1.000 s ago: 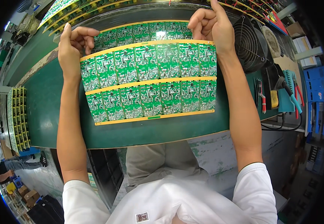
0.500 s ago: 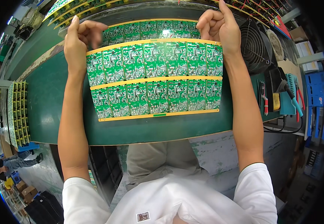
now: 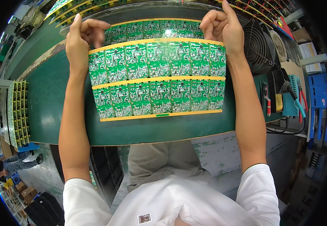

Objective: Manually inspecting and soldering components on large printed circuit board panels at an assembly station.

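A wide panel of green circuit boards with yellow edge strips is tilted up toward me, its soldered side showing. At its upper left corner is my left hand, thumb raised and fingers curled in along the edge. My right hand grips the upper right corner in the same way, with its thumb up. The panel hides the lower fingers of both hands. Behind its top strip, a second panel of green boards shows in part.
The green table lies beneath. Stacked board panels stand at the left, with more panels along the far side. To the right are a black fan, red-handled tools, a soldering iron and blue bins.
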Demonstrator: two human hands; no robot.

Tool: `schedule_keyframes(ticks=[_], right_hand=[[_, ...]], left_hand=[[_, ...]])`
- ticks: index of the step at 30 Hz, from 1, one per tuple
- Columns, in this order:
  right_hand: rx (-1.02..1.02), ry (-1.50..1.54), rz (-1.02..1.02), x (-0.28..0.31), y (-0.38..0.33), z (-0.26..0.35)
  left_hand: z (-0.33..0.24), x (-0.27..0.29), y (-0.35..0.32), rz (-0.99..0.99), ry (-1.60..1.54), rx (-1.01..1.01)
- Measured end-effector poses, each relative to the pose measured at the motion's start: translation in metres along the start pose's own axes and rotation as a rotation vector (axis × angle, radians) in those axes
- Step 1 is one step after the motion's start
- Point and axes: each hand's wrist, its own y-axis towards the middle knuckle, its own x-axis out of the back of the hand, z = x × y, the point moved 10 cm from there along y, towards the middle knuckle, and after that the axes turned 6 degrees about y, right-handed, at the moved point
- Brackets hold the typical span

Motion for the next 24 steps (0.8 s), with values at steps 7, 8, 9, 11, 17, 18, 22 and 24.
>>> schedule_keyframes(ticks=[7,8,9,11,17,18,22,24], right_hand=[[0.053,-0.013,-0.023,0.001,0.000,0.003],[0.066,-0.016,-0.028,0.001,-0.001,0.005],[0.067,-0.016,-0.027,0.001,-0.002,0.005],[0.067,-0.060,0.032,-0.003,-0.004,0.008],[0.106,-0.061,0.187,-0.013,-0.005,0.013],[0.118,-0.046,0.218,-0.015,-0.005,0.015],[0.074,-0.074,0.169,-0.013,-0.006,0.013],[0.059,-0.083,0.154,-0.012,-0.006,0.012]], left_hand=[[0.000,0.001,0.002,0.010,-0.019,-0.019],[0.000,0.001,0.002,0.012,-0.022,-0.023],[0.000,0.001,0.002,0.011,-0.022,-0.024],[0.000,0.001,0.002,0.011,-0.031,-0.031],[-0.004,-0.003,0.000,0.033,-0.102,-0.026],[-0.004,-0.004,0.000,0.040,-0.123,-0.022],[-0.006,-0.003,0.001,0.051,-0.099,-0.033],[-0.006,-0.004,0.001,0.054,-0.091,-0.037]])
